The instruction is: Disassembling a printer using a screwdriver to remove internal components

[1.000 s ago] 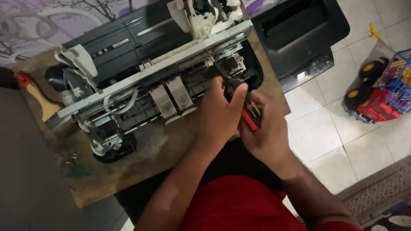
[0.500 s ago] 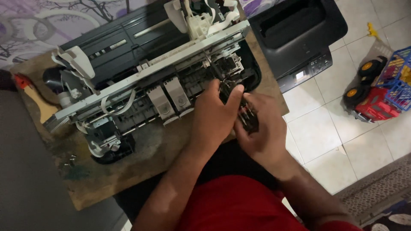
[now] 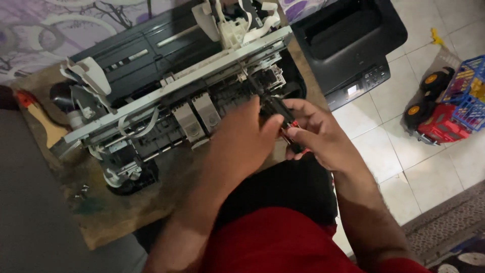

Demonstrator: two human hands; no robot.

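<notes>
A dismantled printer mechanism [image 3: 166, 101], with a long grey metal rail and white plastic parts, lies on a worn wooden board [image 3: 116, 212]. My right hand [image 3: 318, 134] grips a screwdriver [image 3: 285, 121] with a black and red handle, its shaft slanting up-left into the mechanism's right end. My left hand [image 3: 242, 139] rests over the mechanism just left of the tool, thumb against the handle, and hides the parts beneath it.
A black printer [image 3: 353, 45] stands on the tiled floor at the right. A red toy truck [image 3: 434, 116] and a blue basket [image 3: 470, 91] sit further right. Small screws [image 3: 81, 191] lie on the board's left. A red-handled brush [image 3: 35, 114] lies at the far left.
Both hands stay at the mechanism's right end. The screwdriver handle has turned and shifted slightly in my right hand, and my left thumb now presses against it.
</notes>
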